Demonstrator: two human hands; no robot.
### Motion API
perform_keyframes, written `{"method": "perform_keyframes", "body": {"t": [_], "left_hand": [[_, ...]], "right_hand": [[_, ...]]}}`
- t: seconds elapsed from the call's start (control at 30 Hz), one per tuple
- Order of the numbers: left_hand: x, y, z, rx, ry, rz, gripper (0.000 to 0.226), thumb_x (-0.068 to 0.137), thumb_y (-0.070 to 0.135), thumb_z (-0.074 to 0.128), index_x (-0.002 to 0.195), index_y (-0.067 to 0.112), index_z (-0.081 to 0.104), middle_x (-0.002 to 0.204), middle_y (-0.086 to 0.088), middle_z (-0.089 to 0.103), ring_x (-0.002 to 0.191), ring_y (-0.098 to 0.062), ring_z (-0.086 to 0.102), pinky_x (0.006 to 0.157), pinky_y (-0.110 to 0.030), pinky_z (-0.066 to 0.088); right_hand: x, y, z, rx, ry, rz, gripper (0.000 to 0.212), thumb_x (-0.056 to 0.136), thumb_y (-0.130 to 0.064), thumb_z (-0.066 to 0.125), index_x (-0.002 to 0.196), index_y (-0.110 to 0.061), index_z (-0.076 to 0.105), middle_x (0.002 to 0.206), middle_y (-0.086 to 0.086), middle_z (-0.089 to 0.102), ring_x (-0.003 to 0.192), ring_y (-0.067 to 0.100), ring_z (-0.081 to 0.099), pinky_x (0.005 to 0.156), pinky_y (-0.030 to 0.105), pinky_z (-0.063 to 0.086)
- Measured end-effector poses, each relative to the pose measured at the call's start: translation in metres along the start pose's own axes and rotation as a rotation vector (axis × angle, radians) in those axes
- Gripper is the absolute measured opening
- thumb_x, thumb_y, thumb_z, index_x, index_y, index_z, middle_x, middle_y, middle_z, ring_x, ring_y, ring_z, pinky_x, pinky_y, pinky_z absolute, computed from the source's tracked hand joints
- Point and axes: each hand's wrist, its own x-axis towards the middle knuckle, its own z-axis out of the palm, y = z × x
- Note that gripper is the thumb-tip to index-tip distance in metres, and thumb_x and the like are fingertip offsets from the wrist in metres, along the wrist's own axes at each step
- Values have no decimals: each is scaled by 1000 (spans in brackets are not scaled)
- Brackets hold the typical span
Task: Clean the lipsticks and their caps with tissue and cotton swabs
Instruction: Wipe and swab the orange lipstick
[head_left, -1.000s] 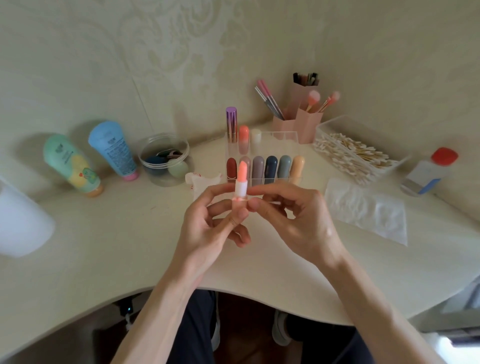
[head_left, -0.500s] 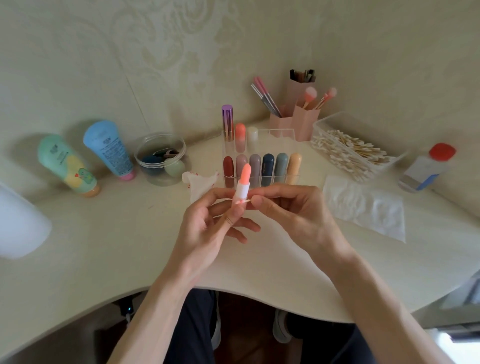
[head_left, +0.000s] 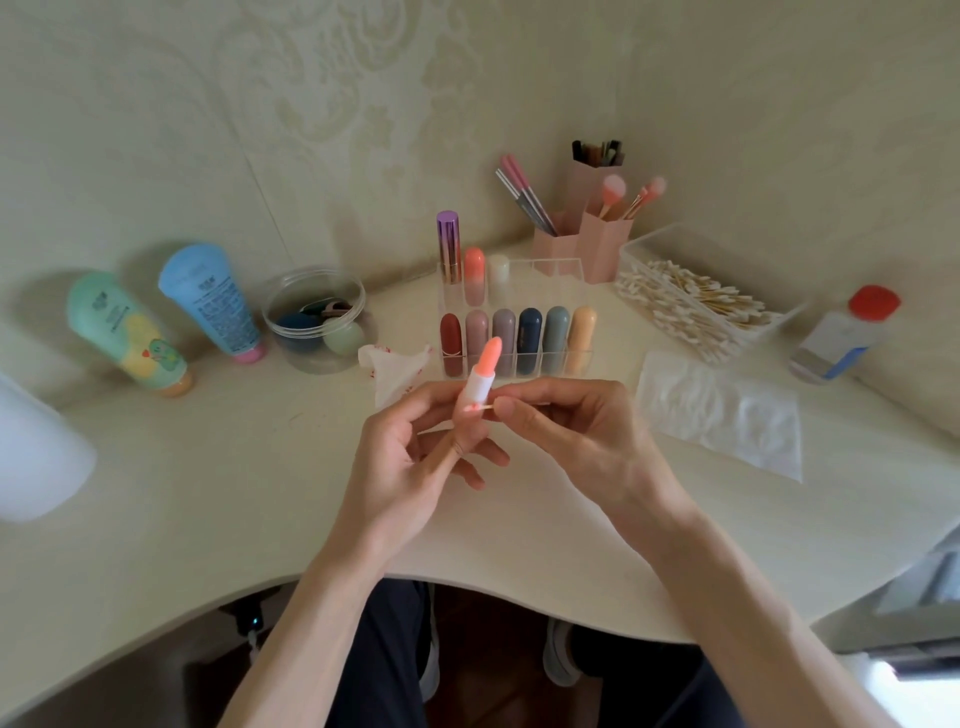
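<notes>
My left hand (head_left: 415, 462) holds an uncapped lipstick (head_left: 482, 375) upright above the table, its coral tip pointing up from a white tube. My right hand (head_left: 576, 436) pinches a cotton swab (head_left: 480, 407) whose stained tip touches the base of the white tube. Behind them a clear organizer (head_left: 519, 332) holds a row of several capped lipsticks, with three more in its back row. A used, red-stained tissue (head_left: 395, 371) lies crumpled left of the organizer. A flat clean tissue (head_left: 722, 410) lies on the right.
A clear box of cotton swabs (head_left: 696, 306) sits at back right, beside a bottle with a red cap (head_left: 841, 338). Pink brush holders (head_left: 587, 234) stand in the corner. Two tubes (head_left: 171, 317) and a round clear jar (head_left: 317, 319) line the left wall. A white object (head_left: 36, 452) sits far left.
The lipstick has tilted slightly to the right in my left hand, and the swab tip has stayed at the tube's base. The view has shifted a little.
</notes>
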Motion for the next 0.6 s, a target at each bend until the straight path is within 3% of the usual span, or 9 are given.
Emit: {"method": "perform_keyframes", "body": {"t": [0.07, 0.17, 0.33, 0.47, 0.6], "left_hand": [[0, 0, 0, -14, 0, -3, 22, 98, 9, 64, 120, 5, 68, 102, -10, 78, 75, -35, 77, 53, -30, 55], [-1, -1, -1, -19, -21, 0, 23, 101, 11, 60, 123, 7, 68, 107, -10, 77, 76, -36, 77, 49, -30, 52], [-1, -2, 0, 12, -81, 12, 30, 107, 13, 50, 133, 11, 64, 113, -6, 75, 77, -35, 77, 48, -32, 50], [1, -7, -3, 79, -94, 59, 34, 107, 16, 50, 140, 13, 62, 114, -10, 67, 75, -27, 70, 49, -30, 47], [2, -9, -5, 90, -50, 84, 30, 106, 12, 55, 132, 11, 68, 102, -16, 61, 70, -24, 65, 56, -31, 50]], "right_hand": [[0, -1, 1, -12, -3, -8, 16, 95, -11, 75, 106, -3, 81, 95, 4, 82, 94, 23, 77, 85, 32, 62], [0, -1, -1, 9, -34, 6, 16, 96, -6, 71, 107, 3, 79, 66, -16, 71, 63, 0, 64, 65, 10, 47], [1, 1, -6, -1, -63, 63, 19, 97, -19, 72, 106, -6, 82, 56, -17, 51, 58, 3, 42, 60, 15, 33], [0, 1, -5, 6, -66, 57, 20, 99, -12, 69, 112, 0, 79, 56, -18, 59, 58, -2, 52, 62, 10, 39], [0, 1, -3, -7, -50, 36, 19, 99, -10, 69, 111, 1, 79, 54, -18, 59, 56, -3, 53, 61, 8, 39]]}}
